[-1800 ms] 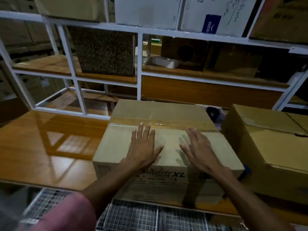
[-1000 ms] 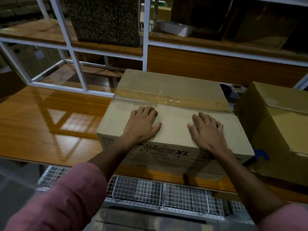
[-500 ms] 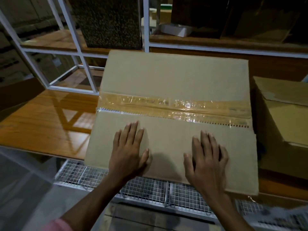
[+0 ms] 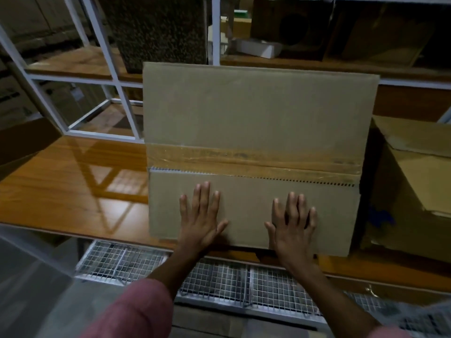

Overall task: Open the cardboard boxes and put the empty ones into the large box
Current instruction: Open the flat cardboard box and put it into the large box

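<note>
**Cardboard box, taped shut, under two flat palms**

Cardboard box fills the centre of the frame, its sealed face turned toward the camera and its lower edge near the front lip of the wooden counter. It is plain matte brown board, flat and rectangular, with crisp edges. To do this step well, I judge the seam has to be broken first: the palms can steady the panel, but fingertips need to find the tape's edge or dig into the gap between the flaps, pulling along the seam, not across it, so the board does not tear.

At the right edge of the frame stands a second cardboard box, its flaps creased and partly loose. Behind, in the upper left, runs white metal shelving; below the counter, along the bottom, lies a wire mesh grid.

A strip of clear glossy tape crosses the box from side to side, wrinkled and shining, with a serrated cut edge just below it.

Left hand lies flat on the lower panel, fingers straight and slightly spread, gripping nothing. Right hand lies flat just beside it in the same way, holding nothing.
</note>
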`<state>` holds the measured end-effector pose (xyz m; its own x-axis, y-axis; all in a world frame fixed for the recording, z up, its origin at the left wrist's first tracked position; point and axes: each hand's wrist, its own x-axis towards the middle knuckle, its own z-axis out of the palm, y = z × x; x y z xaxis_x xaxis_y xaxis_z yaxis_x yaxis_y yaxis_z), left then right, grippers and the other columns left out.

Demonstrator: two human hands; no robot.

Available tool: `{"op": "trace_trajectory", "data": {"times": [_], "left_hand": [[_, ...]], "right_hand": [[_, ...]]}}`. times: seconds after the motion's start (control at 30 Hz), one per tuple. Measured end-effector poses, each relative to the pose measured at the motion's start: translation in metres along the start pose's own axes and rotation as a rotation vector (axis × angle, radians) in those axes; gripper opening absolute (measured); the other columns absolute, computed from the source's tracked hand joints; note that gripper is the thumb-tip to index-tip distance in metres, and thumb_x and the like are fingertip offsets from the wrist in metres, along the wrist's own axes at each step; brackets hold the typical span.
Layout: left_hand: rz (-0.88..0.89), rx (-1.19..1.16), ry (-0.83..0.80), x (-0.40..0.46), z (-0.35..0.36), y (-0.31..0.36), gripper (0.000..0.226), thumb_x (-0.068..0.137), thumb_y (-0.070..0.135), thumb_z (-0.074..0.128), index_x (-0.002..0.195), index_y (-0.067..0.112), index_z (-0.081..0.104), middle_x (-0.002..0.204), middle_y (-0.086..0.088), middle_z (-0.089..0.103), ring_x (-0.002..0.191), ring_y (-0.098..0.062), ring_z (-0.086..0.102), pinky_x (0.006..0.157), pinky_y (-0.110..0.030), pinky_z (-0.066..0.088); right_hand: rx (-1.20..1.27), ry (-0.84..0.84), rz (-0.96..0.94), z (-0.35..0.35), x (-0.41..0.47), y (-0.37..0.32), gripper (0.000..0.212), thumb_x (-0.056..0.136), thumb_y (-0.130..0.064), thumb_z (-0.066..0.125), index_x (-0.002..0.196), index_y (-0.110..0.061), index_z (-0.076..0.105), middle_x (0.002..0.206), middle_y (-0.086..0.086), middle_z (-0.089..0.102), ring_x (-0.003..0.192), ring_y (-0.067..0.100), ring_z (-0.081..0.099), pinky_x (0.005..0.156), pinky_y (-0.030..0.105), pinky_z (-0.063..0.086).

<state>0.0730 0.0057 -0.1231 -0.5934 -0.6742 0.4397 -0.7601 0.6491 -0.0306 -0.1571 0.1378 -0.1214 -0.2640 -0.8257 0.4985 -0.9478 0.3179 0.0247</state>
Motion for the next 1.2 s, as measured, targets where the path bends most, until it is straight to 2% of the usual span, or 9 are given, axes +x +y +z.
{"op": "trace_trajectory", "data": {"times": [0.2,0.3,0.4,0.47,0.6,0.67,0.8,0.9,1.2], "left_hand": [[-0.018,-0.056,-0.196,0.001,0.032,-0.017,0.118,0.073,0.04,0.083,0.159,0.01,0.009,0.165,-0.023,0.003,0.151,-0.046,0.007,0.109,-0.073,0.026],[-0.076,-0.14,-0.199,0.002,0.026,-0.015,0.08,0.085,0.042,0.067,0.151,0.011,0.033,0.158,-0.022,0.022,0.137,-0.048,0.037,0.102,-0.064,0.041],[-0.056,-0.221,0.017,0.028,-0.014,-0.008,0.052,0.095,0.045,0.047,0.134,0.012,0.055,0.138,-0.018,0.04,0.109,-0.042,0.051,0.089,-0.05,0.043],[-0.003,-0.233,0.169,0.057,-0.055,-0.004,0.045,0.095,0.044,0.046,0.13,0.018,0.056,0.134,-0.014,0.039,0.106,-0.039,0.048,0.088,-0.048,0.039],[0.108,-0.193,0.478,0.126,-0.15,0.0,0.04,0.09,0.041,0.056,0.125,0.022,0.052,0.13,-0.011,0.043,0.114,-0.033,0.041,0.092,-0.046,0.032],[0.128,-0.151,0.422,0.158,-0.19,-0.007,0.042,0.092,0.041,0.054,0.127,0.018,0.053,0.128,-0.014,0.049,0.113,-0.032,0.046,0.088,-0.046,0.039],[-0.04,-0.172,-0.046,0.197,-0.207,-0.041,0.053,0.098,0.054,0.039,0.134,0.017,0.05,0.136,-0.014,0.052,0.122,-0.035,0.047,0.097,-0.051,0.04],[-0.041,-0.179,-0.185,0.19,-0.2,-0.046,0.065,0.096,0.064,0.025,0.136,0.02,0.05,0.143,-0.014,0.049,0.128,-0.035,0.043,0.102,-0.053,0.034],[-0.03,-0.08,-0.084,0.087,-0.231,-0.022,0.07,0.096,0.065,0.014,0.152,0.026,0.031,0.164,-0.005,0.025,0.15,-0.027,0.021,0.119,-0.051,0.02]], "right_hand": [[-0.099,-0.293,-0.084,0.021,-0.005,-0.001,0.112,0.068,-0.008,0.085,0.156,-0.028,0.019,0.164,0.023,-0.004,0.15,0.046,-0.006,0.113,0.066,0.02],[0.03,-0.322,-0.009,0.01,-0.004,-0.015,0.077,0.081,-0.018,0.069,0.149,-0.024,0.032,0.157,0.02,0.016,0.144,0.046,0.014,0.102,0.068,0.039],[0.271,-0.102,0.064,-0.026,0.028,-0.035,0.043,0.093,-0.033,0.042,0.133,-0.019,0.044,0.123,0.013,0.039,0.109,0.039,0.042,0.081,0.056,0.048],[0.279,0.114,0.023,-0.058,0.062,-0.046,0.033,0.094,-0.033,0.045,0.121,-0.015,0.052,0.113,0.014,0.045,0.099,0.037,0.046,0.08,0.048,0.044],[0.248,0.472,-0.031,-0.141,0.131,-0.054,0.022,0.092,-0.028,0.06,0.112,-0.017,0.062,0.106,0.014,0.052,0.098,0.032,0.045,0.082,0.043,0.034],[0.264,0.516,-0.024,-0.178,0.162,-0.042,0.028,0.093,-0.032,0.058,0.117,-0.018,0.062,0.11,0.012,0.054,0.104,0.029,0.044,0.083,0.038,0.03],[0.214,0.047,0.137,-0.205,0.202,0.006,0.046,0.095,-0.049,0.043,0.131,-0.024,0.054,0.134,0.009,0.051,0.124,0.031,0.042,0.098,0.048,0.031],[0.128,-0.261,0.211,-0.2,0.198,0.031,0.057,0.094,-0.061,0.029,0.135,-0.027,0.05,0.14,0.012,0.048,0.125,0.034,0.043,0.1,0.054,0.031],[0.068,-0.17,0.142,-0.228,0.098,0.006,0.061,0.098,-0.061,0.015,0.149,-0.03,0.027,0.161,0.003,0.024,0.147,0.025,0.022,0.116,0.056,0.018]]}}
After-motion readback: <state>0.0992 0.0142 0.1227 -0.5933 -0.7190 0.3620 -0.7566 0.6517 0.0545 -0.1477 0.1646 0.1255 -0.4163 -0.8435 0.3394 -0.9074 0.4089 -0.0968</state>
